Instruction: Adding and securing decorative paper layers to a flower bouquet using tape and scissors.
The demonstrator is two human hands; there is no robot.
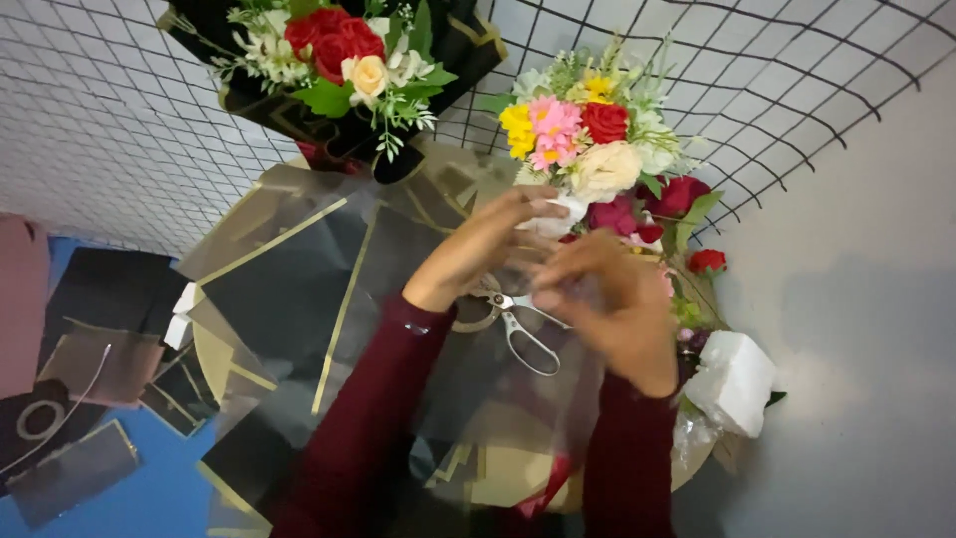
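Head cam: left hand (478,249) & right hand (612,304) both pinch clear wrap (518,399) w/ fingers closed, just below mixed bouquet (597,149); scissors (523,324) lie on table under hands, touching neither

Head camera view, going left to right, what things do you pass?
Pink sheet → black wrapping sheets → left hand → scissors → right hand → white foam block → grey wall.
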